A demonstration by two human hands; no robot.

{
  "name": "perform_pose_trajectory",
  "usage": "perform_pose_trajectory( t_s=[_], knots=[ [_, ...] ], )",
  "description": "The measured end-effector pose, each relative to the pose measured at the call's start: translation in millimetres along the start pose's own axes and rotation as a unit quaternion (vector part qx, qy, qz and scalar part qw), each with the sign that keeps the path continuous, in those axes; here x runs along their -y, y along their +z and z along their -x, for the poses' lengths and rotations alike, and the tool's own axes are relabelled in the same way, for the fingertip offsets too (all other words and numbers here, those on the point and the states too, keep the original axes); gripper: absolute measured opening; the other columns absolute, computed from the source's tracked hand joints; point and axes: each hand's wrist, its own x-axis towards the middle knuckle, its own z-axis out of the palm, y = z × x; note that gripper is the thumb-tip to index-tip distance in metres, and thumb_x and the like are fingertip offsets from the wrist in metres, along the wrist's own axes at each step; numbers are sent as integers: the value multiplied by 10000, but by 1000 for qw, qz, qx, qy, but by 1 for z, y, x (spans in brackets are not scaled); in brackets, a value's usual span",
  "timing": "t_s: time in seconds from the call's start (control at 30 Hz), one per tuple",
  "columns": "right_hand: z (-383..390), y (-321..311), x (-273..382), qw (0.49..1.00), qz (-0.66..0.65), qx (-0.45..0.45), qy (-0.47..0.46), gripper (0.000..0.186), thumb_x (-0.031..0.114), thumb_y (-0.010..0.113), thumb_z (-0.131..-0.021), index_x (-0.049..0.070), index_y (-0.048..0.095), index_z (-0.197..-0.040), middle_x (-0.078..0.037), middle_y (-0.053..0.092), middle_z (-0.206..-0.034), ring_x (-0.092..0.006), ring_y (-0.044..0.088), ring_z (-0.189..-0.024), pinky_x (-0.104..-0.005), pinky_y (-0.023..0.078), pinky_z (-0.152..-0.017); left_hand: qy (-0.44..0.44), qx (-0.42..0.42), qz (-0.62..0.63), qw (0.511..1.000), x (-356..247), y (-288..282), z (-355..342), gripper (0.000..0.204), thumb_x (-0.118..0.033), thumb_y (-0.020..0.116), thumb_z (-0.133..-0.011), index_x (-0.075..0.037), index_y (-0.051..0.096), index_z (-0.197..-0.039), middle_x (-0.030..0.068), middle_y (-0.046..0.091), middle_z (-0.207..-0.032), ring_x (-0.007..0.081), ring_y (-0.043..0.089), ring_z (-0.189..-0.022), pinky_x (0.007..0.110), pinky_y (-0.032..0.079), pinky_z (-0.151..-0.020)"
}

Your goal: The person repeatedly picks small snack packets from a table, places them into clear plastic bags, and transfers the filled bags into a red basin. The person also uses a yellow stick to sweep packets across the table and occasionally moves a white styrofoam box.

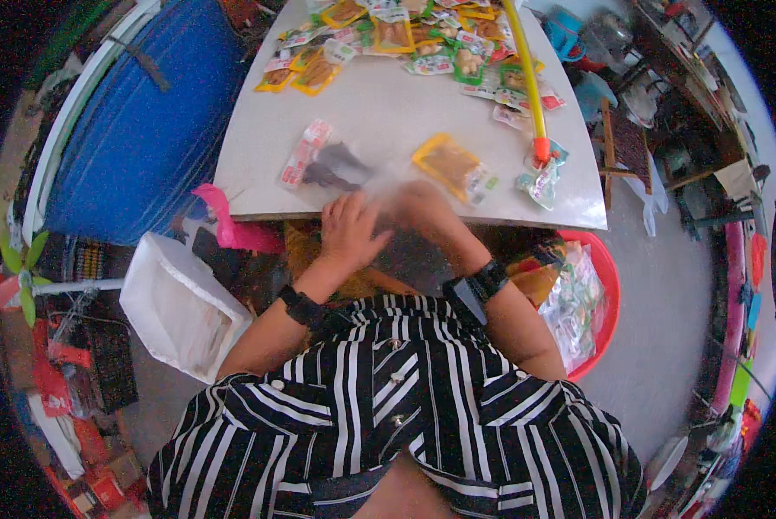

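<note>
At the near edge of the white table (405, 112), my left hand (349, 229) lies with fingers stretched forward and the thumb apart. Its fingertips are close to a clear packet (319, 160) with a red-and-white printed end and dark food inside; whether they touch it I cannot tell. My right hand (421, 210) is beside it, smeared by motion, its fingers not readable. Just beyond the right hand lies a yellow-edged food packet (448, 164), flat on the table. A pale haze of motion blur lies between the two packets.
Many sealed food packets (394, 33) are heaped at the table's far end. A yellow tube with an orange tip (540, 149) reaches down beside a small packet (539, 180). A red tub (611, 303) of packets stands right, a white foam box (159, 268) left.
</note>
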Motion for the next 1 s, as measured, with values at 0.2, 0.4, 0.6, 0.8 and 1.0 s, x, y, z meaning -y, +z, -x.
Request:
perform_pose_trajectory(
  t_s=[0.2, 0.4, 0.6, 0.8, 1.0],
  knots=[
    [31, 14, 6, 854, -466, -54, 225, 278, 220, 525, -769, 25, 447, -950, -85, 512, -837, -212, 530, -721, -325, 464, -624, 76, 64, -5, 995, 32, 21, -9, 110, -65, 489, -678, 15, 518, -749, 138, 514, -865, 328, 468, -863, 438, 377, -744],
    [16, 34, 8, 764, -631, -29, 132, 276, 194, 544, -748, 17, 457, -943, -85, 499, -856, -163, 488, -765, -307, 434, -590, 155, -20, 89, 984, 15, 3, 5, 170, -36, 480, -727, 7, 480, -892, 152, 486, -953, 338, 449, -934, 434, 340, -821],
    [7, 50, 10, 856, -481, -173, 82, 190, 59, 478, -705, -9, 489, -882, -74, 519, -705, -153, 493, -616, -274, 422, -540, 216, 65, 120, 967, -2, -22, 6, 215, -97, 529, -722, -8, 474, -911, 152, 474, -985, 344, 432, -958, 445, 336, -807],
    [55, -2, 12, 835, -490, -251, 18, 187, 56, 481, -704, 48, 520, -887, -31, 533, -710, -129, 494, -602, -256, 411, -515, 246, 16, 144, 958, -1, -41, 8, 326, -180, 524, -759, -20, 417, -1022, 179, 434, -1074, 360, 394, -1013, 476, 289, -864],
    [218, -98, -15, 880, 314, -348, 78, 121, 120, 515, -689, 41, 550, -774, -103, 529, -751, -227, 494, -646, -321, 412, -563, 184, 54, 131, 973, 16, -35, 22, 291, -98, 519, -748, 2, 422, -1004, 175, 423, -1071, 353, 395, -1002, 447, 313, -855]
  ],
)
